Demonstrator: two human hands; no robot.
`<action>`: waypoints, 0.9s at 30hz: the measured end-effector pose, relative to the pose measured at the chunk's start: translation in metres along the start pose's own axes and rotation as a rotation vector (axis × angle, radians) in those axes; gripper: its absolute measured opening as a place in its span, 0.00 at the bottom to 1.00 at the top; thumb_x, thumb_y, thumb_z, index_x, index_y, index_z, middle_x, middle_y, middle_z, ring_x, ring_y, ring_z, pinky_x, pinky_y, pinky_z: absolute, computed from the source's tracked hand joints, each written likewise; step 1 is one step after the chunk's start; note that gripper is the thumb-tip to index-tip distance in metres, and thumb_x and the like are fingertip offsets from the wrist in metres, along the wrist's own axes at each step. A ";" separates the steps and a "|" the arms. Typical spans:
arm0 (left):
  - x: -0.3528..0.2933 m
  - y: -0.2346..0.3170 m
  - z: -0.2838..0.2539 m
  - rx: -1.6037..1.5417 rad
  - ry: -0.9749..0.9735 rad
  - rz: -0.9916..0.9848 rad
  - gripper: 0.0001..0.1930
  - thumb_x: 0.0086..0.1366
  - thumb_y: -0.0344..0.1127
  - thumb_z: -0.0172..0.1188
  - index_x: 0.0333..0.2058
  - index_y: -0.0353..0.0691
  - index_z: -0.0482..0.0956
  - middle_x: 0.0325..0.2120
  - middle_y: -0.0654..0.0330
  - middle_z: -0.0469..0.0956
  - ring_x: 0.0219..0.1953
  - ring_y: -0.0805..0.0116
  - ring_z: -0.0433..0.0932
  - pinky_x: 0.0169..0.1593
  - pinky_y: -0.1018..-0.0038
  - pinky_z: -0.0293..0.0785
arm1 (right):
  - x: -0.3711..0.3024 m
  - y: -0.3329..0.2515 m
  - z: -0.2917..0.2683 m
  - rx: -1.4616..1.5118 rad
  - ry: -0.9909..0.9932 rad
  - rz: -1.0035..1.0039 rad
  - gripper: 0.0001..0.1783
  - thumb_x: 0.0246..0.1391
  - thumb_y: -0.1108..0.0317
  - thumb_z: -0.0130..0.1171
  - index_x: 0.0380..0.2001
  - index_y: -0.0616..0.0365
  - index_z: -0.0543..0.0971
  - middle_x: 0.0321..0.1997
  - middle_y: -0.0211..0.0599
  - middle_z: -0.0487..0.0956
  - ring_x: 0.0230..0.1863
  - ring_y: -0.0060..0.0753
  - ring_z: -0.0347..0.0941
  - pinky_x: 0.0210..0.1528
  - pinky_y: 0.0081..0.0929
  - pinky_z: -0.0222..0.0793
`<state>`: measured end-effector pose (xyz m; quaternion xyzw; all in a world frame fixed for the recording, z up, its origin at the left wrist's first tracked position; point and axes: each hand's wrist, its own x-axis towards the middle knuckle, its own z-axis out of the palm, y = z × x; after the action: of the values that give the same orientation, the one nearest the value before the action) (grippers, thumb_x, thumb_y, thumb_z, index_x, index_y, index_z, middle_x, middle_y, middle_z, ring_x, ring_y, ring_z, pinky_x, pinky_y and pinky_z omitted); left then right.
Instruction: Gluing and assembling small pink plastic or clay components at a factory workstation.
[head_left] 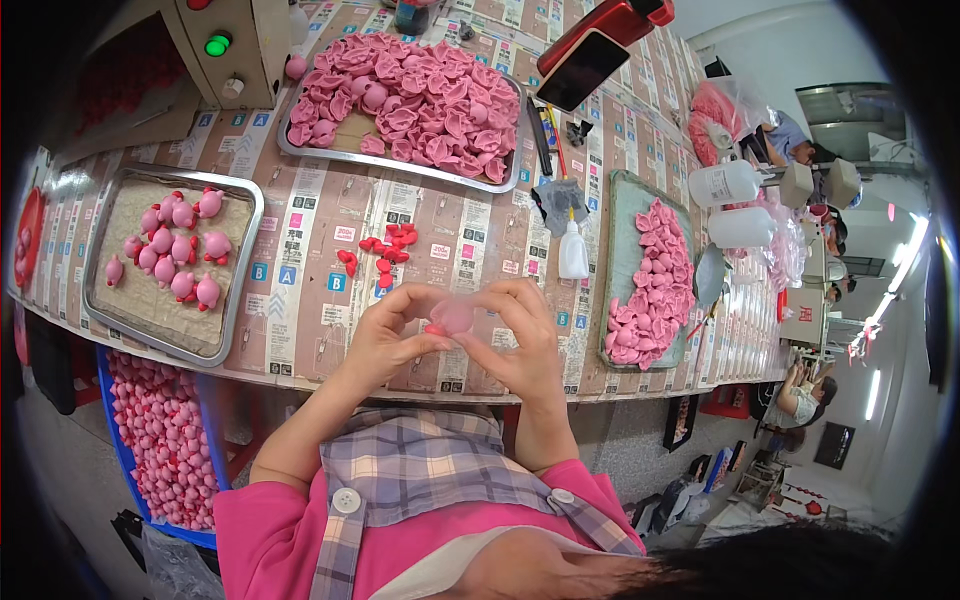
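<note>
Wide fisheye at head height, facing steeply down over the plaid apron (415,462). Left hand (392,332) and right hand (522,345) close, near centre; worktable (318,222) spreads beyond, its edges bowed. Rightward the view reaches deep into the room, ceiling lights (873,395) tilted; dark corners.

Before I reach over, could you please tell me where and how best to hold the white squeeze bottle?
Probably around the broad body of the white squeeze bottle, coming from the near side, where the right hand is. That wide part faces the person, while the narrow yellow tip points away.
</note>
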<state>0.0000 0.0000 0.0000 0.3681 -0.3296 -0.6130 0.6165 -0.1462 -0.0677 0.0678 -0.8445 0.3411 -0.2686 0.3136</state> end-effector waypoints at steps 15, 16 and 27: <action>0.003 0.005 0.002 0.411 0.008 0.124 0.22 0.41 0.33 0.66 0.37 0.36 0.70 0.34 0.62 0.71 0.37 0.74 0.69 0.41 0.78 0.64 | 0.001 0.002 -0.004 -0.042 -0.036 -0.022 0.17 0.29 0.70 0.63 0.29 0.57 0.74 0.30 0.36 0.70 0.34 0.38 0.65 0.39 0.30 0.59; 0.004 0.007 0.003 0.483 0.009 0.176 0.22 0.41 0.33 0.66 0.37 0.36 0.71 0.34 0.61 0.72 0.36 0.73 0.70 0.40 0.78 0.65 | 0.001 0.002 -0.004 -0.038 -0.023 -0.029 0.17 0.29 0.70 0.63 0.29 0.56 0.74 0.30 0.35 0.70 0.34 0.37 0.65 0.39 0.30 0.59; 0.005 0.025 0.008 0.735 0.018 0.408 0.16 0.43 0.33 0.62 0.33 0.38 0.72 0.32 0.58 0.74 0.36 0.62 0.72 0.39 0.73 0.66 | -0.004 0.005 0.003 -0.053 0.049 -0.029 0.15 0.28 0.69 0.63 0.27 0.54 0.74 0.28 0.33 0.70 0.33 0.37 0.65 0.37 0.30 0.59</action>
<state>0.0058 -0.0061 0.0251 0.4961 -0.5870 -0.3169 0.5558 -0.1489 -0.0669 0.0610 -0.8506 0.3434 -0.2844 0.2787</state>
